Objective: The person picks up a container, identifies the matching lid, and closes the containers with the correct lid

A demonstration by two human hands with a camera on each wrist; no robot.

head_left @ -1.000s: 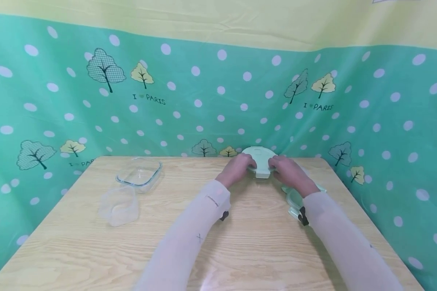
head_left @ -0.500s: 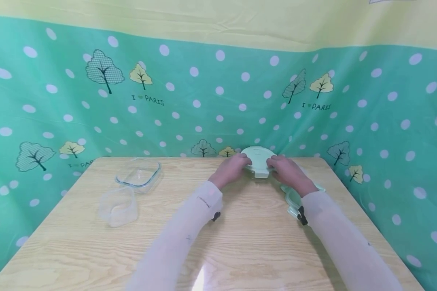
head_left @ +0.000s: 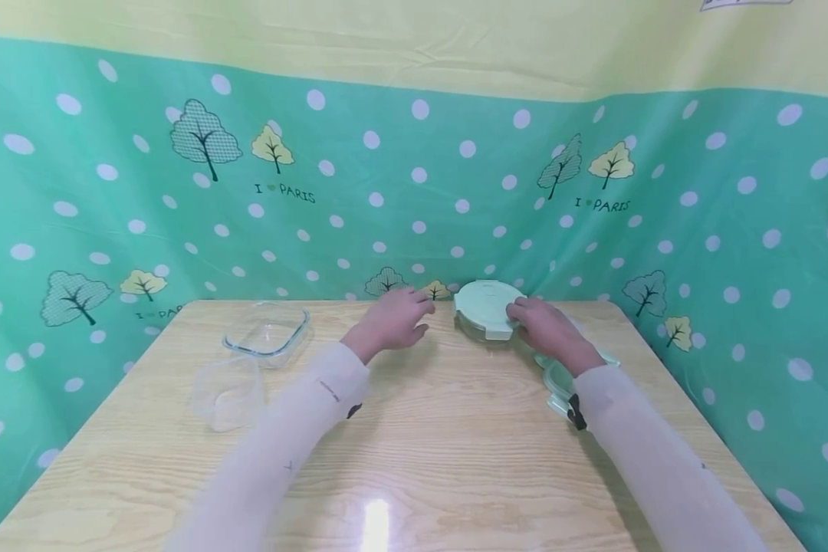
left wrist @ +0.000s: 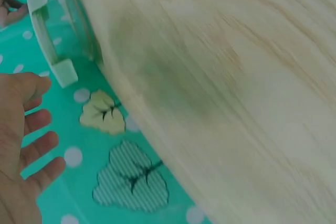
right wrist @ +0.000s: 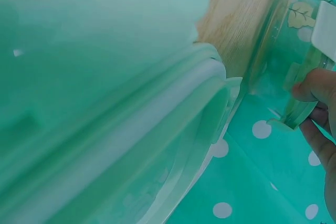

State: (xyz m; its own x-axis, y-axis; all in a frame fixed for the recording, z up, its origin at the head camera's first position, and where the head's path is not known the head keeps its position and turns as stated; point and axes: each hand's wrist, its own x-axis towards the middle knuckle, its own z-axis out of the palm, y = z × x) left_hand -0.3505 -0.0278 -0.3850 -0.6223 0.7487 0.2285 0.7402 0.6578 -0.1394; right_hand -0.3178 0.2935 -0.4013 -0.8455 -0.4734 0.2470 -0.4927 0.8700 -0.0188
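A round glass food container (head_left: 474, 328) with a pale green lid (head_left: 484, 301) stands at the table's back edge. My right hand (head_left: 547, 331) pinches the right side of the lid; in the right wrist view its thumb and fingers (right wrist: 316, 88) close on the rim by a latch. My left hand (head_left: 392, 318) is in the air to the left of the container, apart from it. Its fingers are spread and bare in the left wrist view, where the lid's edge (left wrist: 46, 40) shows just beyond them. The left wrist view cuts off most of the container.
Several green lids (head_left: 559, 379) lie under my right forearm, partly covered. On the left of the wooden table (head_left: 448, 452) are a rectangular glass dish (head_left: 267, 353) and a clear plastic box (head_left: 228, 395). A polka-dot curtain (head_left: 345, 184) hangs behind and beside the table.
My left hand has let go of the lid's left side and moved left. The right hand keeps its hold, and the container has stayed in about the same place.
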